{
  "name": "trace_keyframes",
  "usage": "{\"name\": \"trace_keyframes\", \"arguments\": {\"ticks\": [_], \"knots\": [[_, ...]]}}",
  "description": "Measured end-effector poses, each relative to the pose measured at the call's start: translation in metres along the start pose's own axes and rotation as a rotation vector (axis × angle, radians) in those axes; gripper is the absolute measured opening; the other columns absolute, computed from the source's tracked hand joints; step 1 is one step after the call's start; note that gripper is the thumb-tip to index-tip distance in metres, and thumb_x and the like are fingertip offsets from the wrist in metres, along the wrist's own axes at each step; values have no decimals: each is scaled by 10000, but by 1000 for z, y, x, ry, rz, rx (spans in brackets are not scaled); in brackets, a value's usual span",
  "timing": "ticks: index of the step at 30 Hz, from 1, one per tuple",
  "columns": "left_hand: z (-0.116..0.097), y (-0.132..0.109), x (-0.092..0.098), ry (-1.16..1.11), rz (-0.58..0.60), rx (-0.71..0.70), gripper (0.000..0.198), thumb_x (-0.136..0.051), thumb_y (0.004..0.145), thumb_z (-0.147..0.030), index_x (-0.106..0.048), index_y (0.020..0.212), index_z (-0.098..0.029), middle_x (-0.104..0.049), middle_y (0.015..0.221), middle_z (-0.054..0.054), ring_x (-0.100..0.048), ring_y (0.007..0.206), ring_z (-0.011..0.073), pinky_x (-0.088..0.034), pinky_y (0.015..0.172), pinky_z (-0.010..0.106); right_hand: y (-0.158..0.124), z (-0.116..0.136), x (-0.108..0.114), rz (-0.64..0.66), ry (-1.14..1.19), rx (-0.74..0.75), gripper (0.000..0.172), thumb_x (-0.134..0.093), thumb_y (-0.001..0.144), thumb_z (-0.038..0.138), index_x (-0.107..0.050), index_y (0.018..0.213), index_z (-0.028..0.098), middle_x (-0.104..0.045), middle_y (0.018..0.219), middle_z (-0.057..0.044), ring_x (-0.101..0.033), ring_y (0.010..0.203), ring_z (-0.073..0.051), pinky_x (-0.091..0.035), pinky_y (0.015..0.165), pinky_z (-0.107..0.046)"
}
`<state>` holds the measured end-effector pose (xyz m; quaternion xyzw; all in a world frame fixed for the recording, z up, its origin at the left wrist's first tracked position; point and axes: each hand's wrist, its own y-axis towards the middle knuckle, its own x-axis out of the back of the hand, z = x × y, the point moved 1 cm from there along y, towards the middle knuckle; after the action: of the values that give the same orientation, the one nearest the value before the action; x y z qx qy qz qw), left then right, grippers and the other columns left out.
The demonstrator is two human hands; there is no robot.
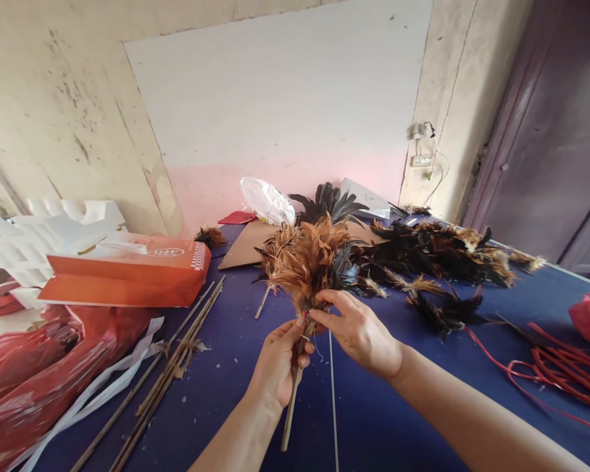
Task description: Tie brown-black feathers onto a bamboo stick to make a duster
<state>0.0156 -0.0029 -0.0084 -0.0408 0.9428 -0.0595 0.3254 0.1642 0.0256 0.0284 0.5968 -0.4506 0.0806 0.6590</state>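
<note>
One feather duster (307,262) mid-scene over a blue table (373,419), left hand (278,357) gripping its stick, right hand (364,331) touching it (can't tell if pinching). Wall (285,98) far side, elbow room between sticks (161,387) left, red cord (558,377) right.

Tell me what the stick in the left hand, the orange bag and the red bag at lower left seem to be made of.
Stick: probably bamboo or wood, dull and unpainted; pale tan and slightly uneven.
Orange bag: likely paper or card, smooth with slight sheen; crisp edges and white print.
Red bag: thin plastic by its look, glossy; bright highlights along soft crumples.
</note>
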Motion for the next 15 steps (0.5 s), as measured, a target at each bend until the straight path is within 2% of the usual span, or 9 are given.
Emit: {"name": "trace_keyframes", "arguments": {"ticks": [4,9,12,15], "knots": [[2,-3,-4,39,39,-45,209,-736,627,-243,-605,702,-98,-624,621,37,-438,371,19,-262,300,105,1,1,0,-1,-24,30,289,-373,889,167,-623,1035,163,-544,1075,-123,-530,890,-187,-490,766,-318],[4,-4,-4,82,65,-114,286,-720,643,-349,-563,626,-111,-553,560,-9,-341,350,-4,-182,302,114,-3,8,0,-76,18,-12,272,-415,866,144,-609,1054,177,-535,1087,-126,-540,908,-186,-487,783,-322],[1,-1,-1,93,63,-160,292,-701,660,-369,-554,618,-121,-505,527,-35,-285,339,-11,-171,307,123,-10,18,2,-154,158,-139,256,-461,843,149,-594,1058,191,-546,1034,-103,-558,830,-154,-483,759,-295],[-2,0,0,95,52,-185,288,-699,661,-371,-551,621,-127,-487,521,-44,-273,343,-9,-167,308,126,-10,24,-1,-151,376,-418,159,-531,807,208,-619,938,195,-584,860,-56,-546,670,-126,-477,632,-250]]}}
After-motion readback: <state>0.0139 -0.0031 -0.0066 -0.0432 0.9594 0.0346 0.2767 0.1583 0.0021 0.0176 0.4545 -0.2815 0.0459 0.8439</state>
